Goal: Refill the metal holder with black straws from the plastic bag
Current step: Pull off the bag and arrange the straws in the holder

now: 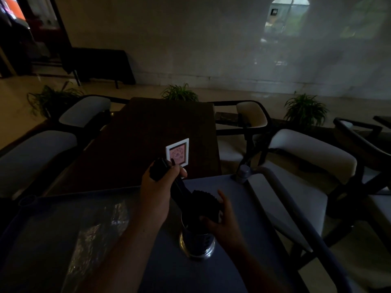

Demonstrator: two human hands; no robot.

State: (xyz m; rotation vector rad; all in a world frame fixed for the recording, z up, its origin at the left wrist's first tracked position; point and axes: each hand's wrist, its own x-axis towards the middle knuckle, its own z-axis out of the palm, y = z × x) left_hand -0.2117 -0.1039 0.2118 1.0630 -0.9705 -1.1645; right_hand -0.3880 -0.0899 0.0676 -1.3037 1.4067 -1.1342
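The scene is dim. A round metal holder (197, 243) stands on a grey cart tray (237, 261), with black straws (206, 198) sticking out of its top. My left hand (157, 182) grips a bundle of black straws (179, 190) near its upper end; the bundle slants down into the holder. My right hand (223, 218) curls around the straws at the holder's mouth. A crinkled clear plastic bag (97, 231) lies flat on the tray to the left of my left forearm.
A dark wooden table (148, 132) lies beyond the cart, with a small white-framed card (177, 152) standing near its front edge. Padded chairs (306, 166) flank the table on both sides. Potted plants (305, 109) line the floor behind.
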